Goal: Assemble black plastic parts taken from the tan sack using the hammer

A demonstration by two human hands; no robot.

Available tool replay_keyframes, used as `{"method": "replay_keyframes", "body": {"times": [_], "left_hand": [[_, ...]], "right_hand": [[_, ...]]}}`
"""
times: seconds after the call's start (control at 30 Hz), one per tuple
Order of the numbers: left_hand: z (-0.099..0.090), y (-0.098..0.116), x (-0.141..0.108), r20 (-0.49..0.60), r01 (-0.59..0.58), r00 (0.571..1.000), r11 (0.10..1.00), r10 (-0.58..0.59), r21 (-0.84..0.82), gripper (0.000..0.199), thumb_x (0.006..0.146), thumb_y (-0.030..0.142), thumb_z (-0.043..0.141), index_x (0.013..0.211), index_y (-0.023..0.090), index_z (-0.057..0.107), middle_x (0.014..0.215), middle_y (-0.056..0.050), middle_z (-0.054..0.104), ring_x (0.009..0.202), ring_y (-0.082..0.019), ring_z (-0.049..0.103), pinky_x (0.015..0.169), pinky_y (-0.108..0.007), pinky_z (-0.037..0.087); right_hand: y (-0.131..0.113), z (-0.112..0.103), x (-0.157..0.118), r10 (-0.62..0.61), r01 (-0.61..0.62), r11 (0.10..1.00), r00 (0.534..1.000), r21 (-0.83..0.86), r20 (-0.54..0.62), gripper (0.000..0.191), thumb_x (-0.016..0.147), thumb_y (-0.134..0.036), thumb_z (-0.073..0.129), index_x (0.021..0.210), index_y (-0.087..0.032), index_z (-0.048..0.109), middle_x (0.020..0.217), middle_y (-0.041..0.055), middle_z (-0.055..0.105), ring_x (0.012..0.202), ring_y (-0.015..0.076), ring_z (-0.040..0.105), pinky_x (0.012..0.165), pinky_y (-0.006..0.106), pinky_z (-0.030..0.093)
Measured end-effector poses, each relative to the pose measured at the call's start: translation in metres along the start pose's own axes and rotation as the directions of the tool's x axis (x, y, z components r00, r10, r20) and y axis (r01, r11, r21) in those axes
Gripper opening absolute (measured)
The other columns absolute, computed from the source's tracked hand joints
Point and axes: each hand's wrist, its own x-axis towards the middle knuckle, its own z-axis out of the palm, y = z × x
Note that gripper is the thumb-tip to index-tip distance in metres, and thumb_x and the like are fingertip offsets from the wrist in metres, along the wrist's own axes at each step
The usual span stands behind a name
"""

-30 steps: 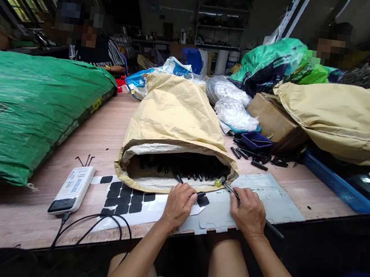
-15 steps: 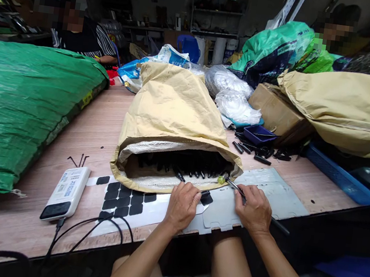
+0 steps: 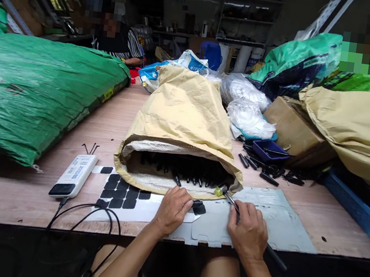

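My right hand (image 3: 248, 231) is closed around the handle of a small hammer (image 3: 229, 199) with a translucent yellow face; the black handle end sticks out behind the hand. The hammer's head is at the lower right lip of an open tan sack (image 3: 185, 111). Inside its mouth lie several black tube-like pieces (image 3: 196, 182). My left hand (image 3: 172, 212) pinches a short black tube-like piece (image 3: 198, 203), whose end shows past the thumb, low over a grey board (image 3: 290, 220). Under the left hand runs a white sheet (image 3: 150, 206) with rounded black stickers.
At left are a white power bank (image 3: 74, 174) with black cables and a large green sack (image 3: 41, 92). Loose black pieces (image 3: 270, 179), a purple tray (image 3: 268, 151), a cardboard box (image 3: 299, 126) and a blue basket (image 3: 349, 205) are at right. A person (image 3: 115, 43) sits across the table.
The camera has turned a little left, so the background has shifted right. Both hands keep their grips and stay close to the sack's mouth.
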Motion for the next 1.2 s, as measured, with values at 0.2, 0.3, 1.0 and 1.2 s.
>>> {"method": "replay_keyframes", "body": {"times": [0.2,0.3,1.0,1.2], "left_hand": [[0.0,-0.002,0.001,0.014,0.008,1.0,1.0,-0.008,0.003,0.034,0.105,0.035,0.035,0.093,0.023,0.065,0.092,-0.004,0.062,0.089,-0.022,0.051,0.083,-0.037,0.037],[0.001,-0.004,0.002,0.013,-0.006,1.0,1.0,0.006,-0.002,0.035,0.105,0.034,0.035,0.092,0.022,0.065,0.091,-0.004,0.061,0.089,-0.022,0.051,0.083,-0.037,0.037],[-0.003,-0.004,0.001,0.063,-0.072,0.995,0.997,0.073,-0.014,0.03,0.104,0.036,0.041,0.094,0.022,0.067,0.092,-0.003,0.065,0.092,-0.022,0.05,0.084,-0.037,0.035],[0.001,-0.005,0.0,0.072,-0.092,0.993,0.995,0.089,0.036,0.021,0.1,0.034,0.05,0.102,0.022,0.067,0.096,-0.004,0.065,0.094,-0.023,0.051,0.083,-0.038,0.035]], "right_hand": [[-0.002,-0.002,0.001,0.012,-0.012,1.0,1.0,0.01,0.014,0.02,0.097,-0.029,0.051,0.108,-0.02,0.065,0.091,0.008,0.063,0.085,0.0243,0.052,0.071,0.037,0.034],[-0.003,-0.001,0.001,0.036,-0.037,0.999,0.999,0.018,0.015,0.019,0.096,-0.029,0.052,0.107,-0.02,0.065,0.092,0.0075,0.063,0.085,0.024,0.052,0.072,0.036,0.034],[-0.055,-0.015,0.025,-0.401,0.275,0.821,0.901,0.5,0.164,0.017,0.098,-0.034,0.056,0.091,-0.021,0.062,0.087,0.004,0.063,0.088,0.0221,0.049,0.078,0.036,0.031],[-0.055,-0.006,0.021,-0.377,0.249,0.834,0.909,0.492,0.179,0.019,0.099,-0.032,0.055,0.084,-0.02,0.057,0.084,0.0044,0.062,0.084,0.0215,0.047,0.075,0.035,0.03]]}}
